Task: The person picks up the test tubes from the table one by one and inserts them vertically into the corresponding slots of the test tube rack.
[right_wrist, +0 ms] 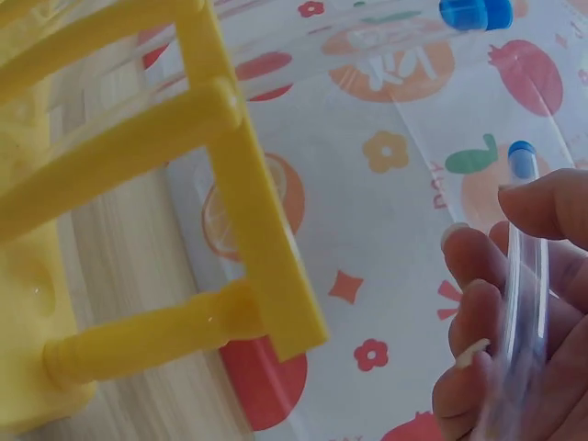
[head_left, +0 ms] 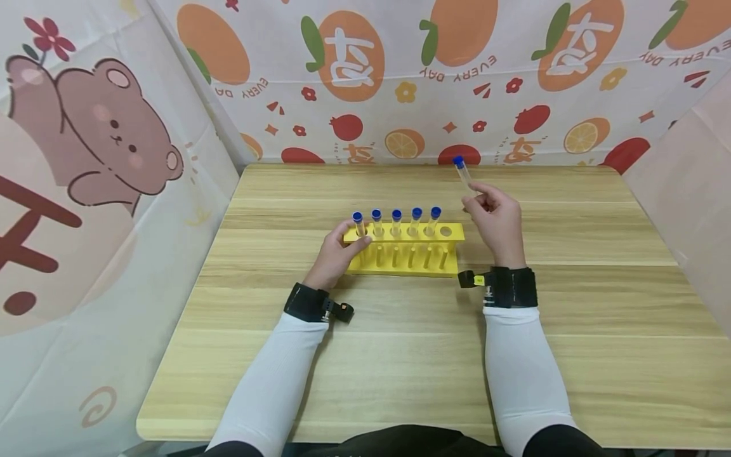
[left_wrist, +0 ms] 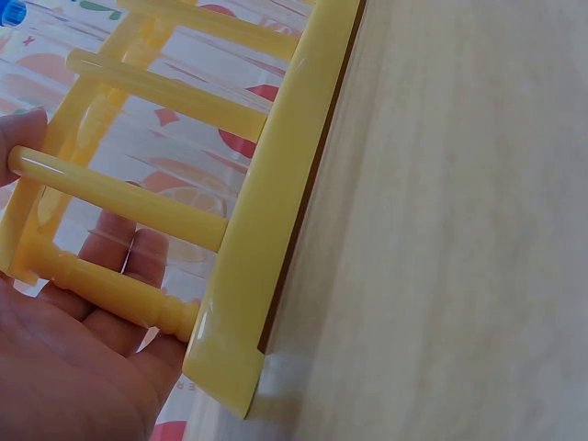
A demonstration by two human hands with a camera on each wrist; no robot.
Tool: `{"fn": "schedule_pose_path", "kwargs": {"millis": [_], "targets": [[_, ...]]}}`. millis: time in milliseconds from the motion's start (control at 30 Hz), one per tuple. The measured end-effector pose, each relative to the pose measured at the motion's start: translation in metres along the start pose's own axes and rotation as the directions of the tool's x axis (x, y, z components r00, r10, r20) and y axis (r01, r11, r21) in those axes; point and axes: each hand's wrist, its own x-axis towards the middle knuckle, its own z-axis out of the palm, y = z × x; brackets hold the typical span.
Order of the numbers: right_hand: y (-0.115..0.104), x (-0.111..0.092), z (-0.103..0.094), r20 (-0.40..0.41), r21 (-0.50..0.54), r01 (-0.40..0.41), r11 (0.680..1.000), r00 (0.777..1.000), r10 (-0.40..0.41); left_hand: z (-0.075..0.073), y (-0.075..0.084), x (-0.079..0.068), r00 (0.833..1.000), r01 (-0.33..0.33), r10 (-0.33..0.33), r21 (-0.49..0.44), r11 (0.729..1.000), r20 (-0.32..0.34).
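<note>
A yellow test tube rack [head_left: 400, 270] stands on the table, with several clear, blue-capped test tubes [head_left: 396, 219] in a row in its holes. The hole at its right end [head_left: 446, 231] has no tube in it. My left hand [head_left: 333, 259] grips the rack's left end; the left wrist view shows its fingers behind the end post [left_wrist: 119, 292]. To the right of the rack and raised off the table, my right hand [head_left: 498, 222] pinches another test tube [head_left: 464, 173] between thumb and fingers. This tube [right_wrist: 525, 276] is tilted, its blue cap uppermost.
The wooden table [head_left: 400, 368] ends at the back against a fruit-printed cloth [head_left: 428, 114]. A bear-printed cloth [head_left: 108, 133] hangs along the left side. Black straps with small cameras sit on both wrists.
</note>
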Motion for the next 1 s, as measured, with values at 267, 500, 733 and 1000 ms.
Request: {"fn": "schedule_pose_path", "kwargs": {"millis": [267,500,733,1000], "targets": [[-0.008,-0.003,0.001,0.015,-0.007,0.034,0.999,0.999,-0.034,0.000,-0.001,0.000,1.000,-0.003,0.003,0.004,1.000,-0.004],[-0.013,-0.004,0.000,0.006,0.004,0.063,0.998,0.998,-0.063,0.000,0.000,0.000,1.000,0.001,-0.001,-0.001,1.000,-0.002],[-0.014,-0.005,0.000,0.005,0.025,0.067,0.997,0.998,-0.067,0.000,0.000,0.000,1.000,0.006,-0.006,-0.004,1.000,-0.001],[-0.017,-0.006,0.002,0.016,0.037,0.069,0.997,0.997,-0.070,0.000,-0.001,0.001,1.000,0.012,-0.012,0.001,1.000,-0.002]]}}
